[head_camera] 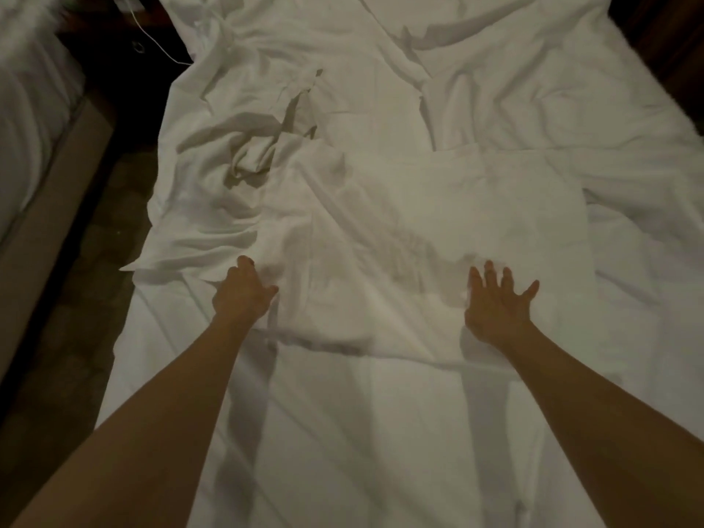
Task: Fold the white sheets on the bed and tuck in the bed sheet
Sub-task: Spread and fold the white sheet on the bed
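white cotton throughout. step in hand appears to be folding: a partly folded sheet (438, 230) lies mid-bed on the bed sheet (362, 432), its left part bunched. left hand (244, 295) grips the sheet's near-left edge, fingers curled into cloth; right hand (495, 302) rests flat on its near-right part, fingers spread wide. next move likely calls for smoothing, then drawing the edges together (tucking not yet begun). obstruction: a crumpled sheet (381, 70) beyond. a 2nd bed (26, 127) stands left, across dark floor (76, 299).

Flat bed sheet (343, 432) is left open near the viewer; the far left is blocked by a crumpled sheet (244, 154), the floor gap (76, 299) by a neighbouring bed (30, 108).
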Motion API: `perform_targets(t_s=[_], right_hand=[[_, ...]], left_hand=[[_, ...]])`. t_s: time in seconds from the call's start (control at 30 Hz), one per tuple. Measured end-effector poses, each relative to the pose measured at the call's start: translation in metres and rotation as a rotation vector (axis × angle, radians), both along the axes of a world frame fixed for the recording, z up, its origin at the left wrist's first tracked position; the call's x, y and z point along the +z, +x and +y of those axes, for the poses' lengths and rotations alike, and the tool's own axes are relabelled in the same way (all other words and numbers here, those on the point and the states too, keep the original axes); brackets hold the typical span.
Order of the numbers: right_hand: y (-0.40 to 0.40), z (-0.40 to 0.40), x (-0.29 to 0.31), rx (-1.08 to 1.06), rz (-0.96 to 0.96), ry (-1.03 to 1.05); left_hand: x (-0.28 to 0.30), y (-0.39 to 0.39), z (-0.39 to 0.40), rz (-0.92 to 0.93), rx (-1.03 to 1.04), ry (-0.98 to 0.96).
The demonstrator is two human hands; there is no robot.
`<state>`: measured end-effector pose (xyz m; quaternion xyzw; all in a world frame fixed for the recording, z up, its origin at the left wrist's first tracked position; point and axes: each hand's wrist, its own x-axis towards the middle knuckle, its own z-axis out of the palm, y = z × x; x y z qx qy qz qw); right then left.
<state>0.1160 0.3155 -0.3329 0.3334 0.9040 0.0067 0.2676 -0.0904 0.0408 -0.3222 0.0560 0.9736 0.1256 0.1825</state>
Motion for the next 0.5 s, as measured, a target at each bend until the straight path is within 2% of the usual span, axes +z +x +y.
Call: perform_targets(t_s=[0.27,0.5], right_hand=[[0.088,-0.021,-0.008,-0.146,-0.03,-0.019],[0.13,0.001,-0.005,-0.209,-0.049,0.081]], left_hand=[[-0.019,0.038,-0.046,-0.082,0.07,-0.059],[-0.028,0.037,-0.053,-0.038,0.062,0.121]])
